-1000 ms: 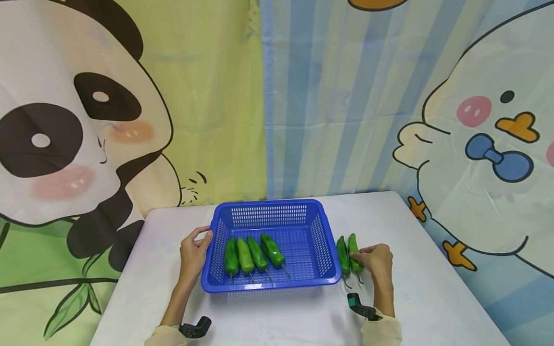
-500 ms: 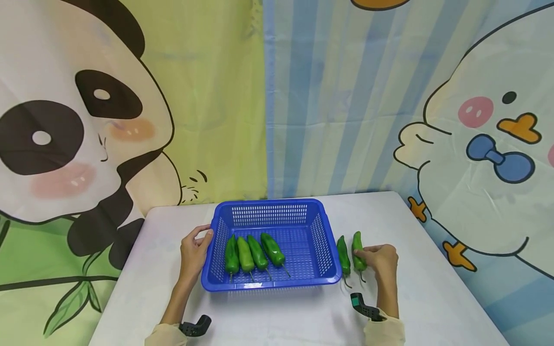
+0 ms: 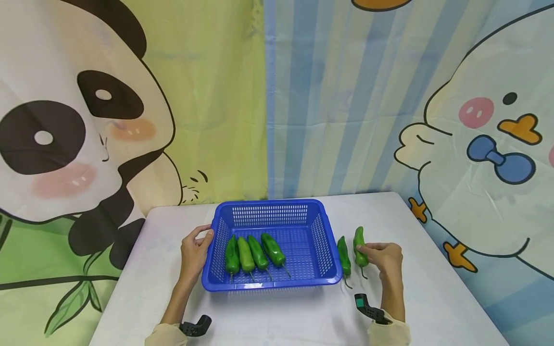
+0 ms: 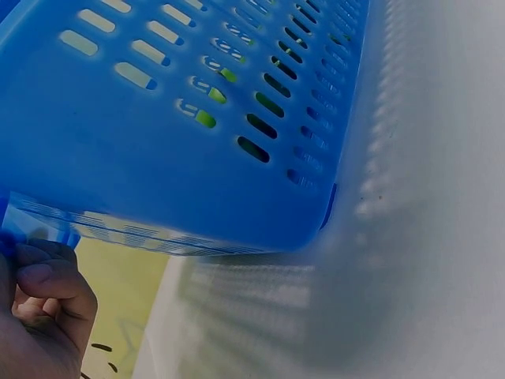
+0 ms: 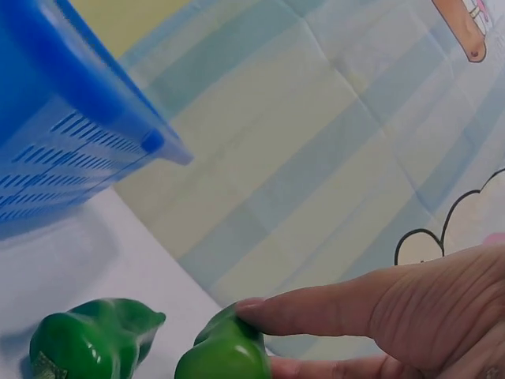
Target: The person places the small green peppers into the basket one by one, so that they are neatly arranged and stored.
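The blue plastic basket stands on the white table, with several green peppers lying side by side in its left half. My left hand grips the basket's left rim; in the left wrist view its curled fingers are at the rim. To the right of the basket, my right hand pinches a green pepper between thumb and fingers, stem toward me. In the right wrist view the thumb lies along this pepper. Another green pepper lies between it and the basket's right wall.
The white table carries the basket and peppers. Behind it hangs a cloth backdrop with a cartoon panda and a white bird. Each wrist wears a black camera mount.
My right hand has moved right and slightly away from me with its pepper, widening the gap to the other loose pepper. My left hand and the basket have stayed in place.
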A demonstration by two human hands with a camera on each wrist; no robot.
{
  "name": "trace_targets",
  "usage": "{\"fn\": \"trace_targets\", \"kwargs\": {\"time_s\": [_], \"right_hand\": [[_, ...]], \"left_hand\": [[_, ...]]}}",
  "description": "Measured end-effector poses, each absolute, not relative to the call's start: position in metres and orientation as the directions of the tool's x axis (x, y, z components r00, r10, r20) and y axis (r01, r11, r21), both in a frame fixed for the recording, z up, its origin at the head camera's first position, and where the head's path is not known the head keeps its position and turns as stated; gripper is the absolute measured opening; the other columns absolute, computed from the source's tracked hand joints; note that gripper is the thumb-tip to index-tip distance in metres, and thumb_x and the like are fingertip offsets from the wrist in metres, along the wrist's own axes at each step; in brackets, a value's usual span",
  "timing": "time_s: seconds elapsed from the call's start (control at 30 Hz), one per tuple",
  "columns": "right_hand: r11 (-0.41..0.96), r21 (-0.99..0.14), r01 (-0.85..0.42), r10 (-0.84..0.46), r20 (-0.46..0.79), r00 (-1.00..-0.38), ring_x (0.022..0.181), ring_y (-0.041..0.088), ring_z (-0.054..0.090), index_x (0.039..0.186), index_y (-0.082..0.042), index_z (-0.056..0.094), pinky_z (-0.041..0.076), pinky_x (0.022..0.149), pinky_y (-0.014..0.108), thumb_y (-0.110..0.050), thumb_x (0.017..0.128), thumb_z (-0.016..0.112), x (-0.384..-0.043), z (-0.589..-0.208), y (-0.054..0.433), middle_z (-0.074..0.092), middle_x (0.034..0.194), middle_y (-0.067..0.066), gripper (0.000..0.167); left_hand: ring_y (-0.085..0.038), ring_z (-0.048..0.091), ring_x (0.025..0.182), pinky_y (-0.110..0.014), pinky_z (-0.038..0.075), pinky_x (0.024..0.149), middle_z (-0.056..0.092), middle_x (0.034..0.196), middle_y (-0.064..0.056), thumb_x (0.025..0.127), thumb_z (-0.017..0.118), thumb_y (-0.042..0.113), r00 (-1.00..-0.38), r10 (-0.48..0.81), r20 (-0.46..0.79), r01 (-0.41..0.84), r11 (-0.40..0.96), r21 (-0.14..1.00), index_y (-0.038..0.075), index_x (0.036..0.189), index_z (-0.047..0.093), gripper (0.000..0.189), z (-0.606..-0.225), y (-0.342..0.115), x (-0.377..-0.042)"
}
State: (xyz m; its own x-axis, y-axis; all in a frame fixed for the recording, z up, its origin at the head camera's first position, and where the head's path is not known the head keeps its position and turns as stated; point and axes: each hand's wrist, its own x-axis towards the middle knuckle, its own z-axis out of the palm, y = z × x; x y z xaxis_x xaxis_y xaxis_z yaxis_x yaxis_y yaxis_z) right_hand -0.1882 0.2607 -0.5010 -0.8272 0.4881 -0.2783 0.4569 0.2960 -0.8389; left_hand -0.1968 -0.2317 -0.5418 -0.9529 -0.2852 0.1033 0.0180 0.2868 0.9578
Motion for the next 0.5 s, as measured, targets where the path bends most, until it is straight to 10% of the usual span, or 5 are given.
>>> {"fn": "trace_targets", "kwargs": {"time_s": [0.27,0.5], "right_hand": [[0.273,-0.877,0.396,0.441,-0.251,-0.862,0.117,0.047,0.071,0.132,0.011,0.069,0.049,0.116,0.067,-0.022,0.096,0.084,-0.183,-0.488,0.261,0.062,0.142,0.036,0.05],[0.307,-0.89,0.337,0.403,-0.199,-0.894,0.089,0.014,0.074,0.129,0.01,0.072,0.064,0.095,0.039,-0.027,0.095,0.087,-0.18,-0.472,0.259,0.075,0.126,0.027,0.052]], "left_hand": [[-0.008,0.073,0.061,-0.023,0.056,0.056,0.083,0.095,-0.025,0.113,0.062,0.026,-0.953,-0.285,0.104,0.016,0.293,0.956,0.003,0.139,0.068,0.036,-0.541,-0.231,-0.196],[-0.008,0.073,0.061,-0.022,0.055,0.056,0.083,0.094,-0.024,0.113,0.062,0.027,-0.952,-0.287,0.104,0.017,0.292,0.956,0.004,0.14,0.068,0.036,-0.543,-0.232,-0.197]]}}
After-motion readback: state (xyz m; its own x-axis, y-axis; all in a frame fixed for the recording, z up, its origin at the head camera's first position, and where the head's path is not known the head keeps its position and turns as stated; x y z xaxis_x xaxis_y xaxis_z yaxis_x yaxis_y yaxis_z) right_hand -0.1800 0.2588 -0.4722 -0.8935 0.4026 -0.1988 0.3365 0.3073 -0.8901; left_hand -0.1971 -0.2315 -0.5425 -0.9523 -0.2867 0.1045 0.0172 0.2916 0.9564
